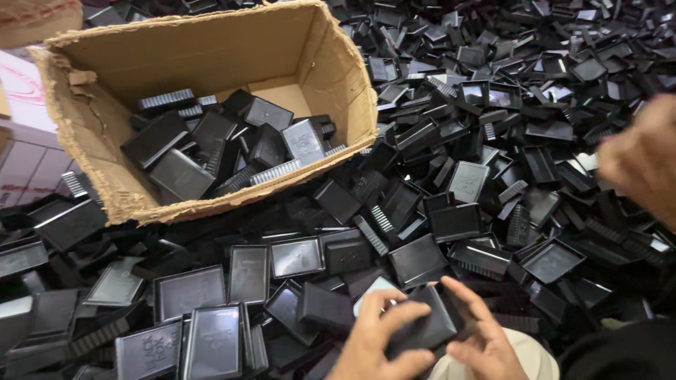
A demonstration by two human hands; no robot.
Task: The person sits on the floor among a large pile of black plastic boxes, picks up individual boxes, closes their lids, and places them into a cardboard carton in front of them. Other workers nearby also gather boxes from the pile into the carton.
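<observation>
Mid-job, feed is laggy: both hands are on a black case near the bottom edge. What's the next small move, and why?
Probably lift the case up and left toward the box. Left hand and right hand both grip it, and the open box already holds similar black cases. A blurred other hand is far right, clear of that path.

A torn cardboard box holding black plastic parts sits amid a heap of black trays.

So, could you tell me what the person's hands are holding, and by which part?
Both the left hand and right hand grip one flat black plastic piece by its opposite ends.
</observation>
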